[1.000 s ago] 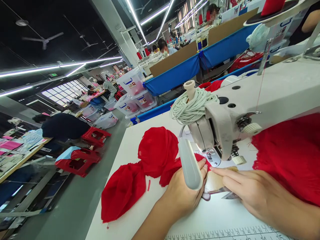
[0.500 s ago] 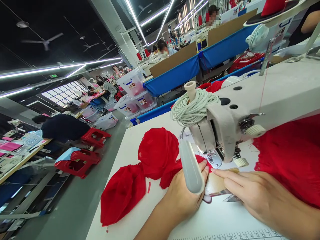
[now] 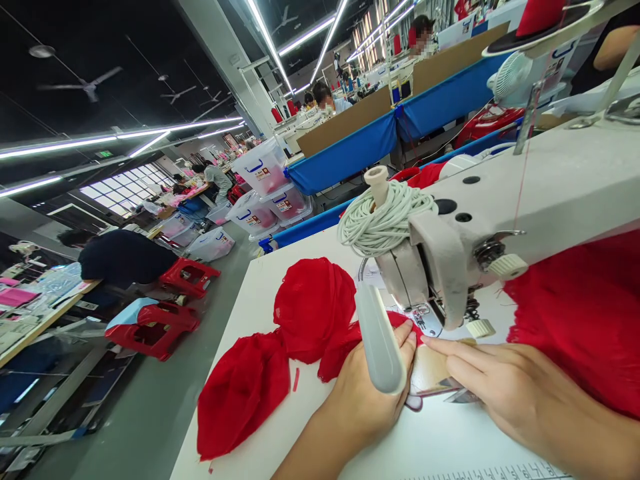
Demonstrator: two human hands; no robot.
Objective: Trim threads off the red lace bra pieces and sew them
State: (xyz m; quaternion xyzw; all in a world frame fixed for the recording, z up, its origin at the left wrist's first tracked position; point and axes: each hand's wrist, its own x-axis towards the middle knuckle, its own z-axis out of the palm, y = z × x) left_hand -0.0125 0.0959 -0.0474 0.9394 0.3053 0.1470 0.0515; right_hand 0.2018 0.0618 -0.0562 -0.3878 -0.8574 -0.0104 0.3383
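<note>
A red fabric piece (image 3: 315, 310) with rounded, cup-like parts lies on the white sewing table, its right end under the sewing machine head (image 3: 425, 267). My left hand (image 3: 373, 387) rests flat on that end, fingers stretched toward the needle plate (image 3: 431, 321). An elongated grey-white lamp-like part (image 3: 381, 343) hides some of its back. My right hand (image 3: 515, 387) lies right of it, with the index finger stretched out to touch the fabric's edge. Its other fingers are partly hidden, and the needle tip cannot be made out.
More red fabric (image 3: 580, 320) lies under the machine arm. A coil of pale green cord (image 3: 385, 220) sits on the machine head. A printed ruler (image 3: 500, 472) runs along the near table edge. Clear bins (image 3: 260, 167), red stools (image 3: 153, 330) and people at other tables are beyond.
The whole view has shifted slightly. Both hands keep nearly the same place on the fabric, and nothing has been taken up or let go.
</note>
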